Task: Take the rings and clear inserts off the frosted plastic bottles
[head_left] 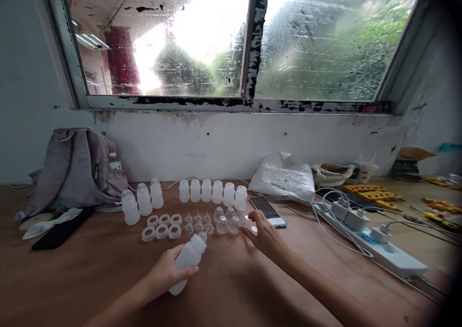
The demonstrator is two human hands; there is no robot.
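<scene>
My left hand [171,270] is wrapped around a frosted white baby bottle [188,256], tilted to the right, with a collar and a clear nipple on its top. At the right end of a group of clear dome caps [222,225], my right hand [260,232] has thumb and fingers closed around one clear cap [254,230], partly hidden by the fingers. Several white collar rings [162,231] lie in two rows left of the clear nipples [198,223]. Behind them stands a row of open bottles [206,191]. Three bottles with tops [144,200] stand to the left.
A phone [268,212] lies just beyond my right hand. To the right are a white power strip [375,245] with plugs and looping cables, and yellow parts [373,192]. A silver bag [283,178] sits by the wall. At left are a grey backpack [77,168] and a black pouch [63,228].
</scene>
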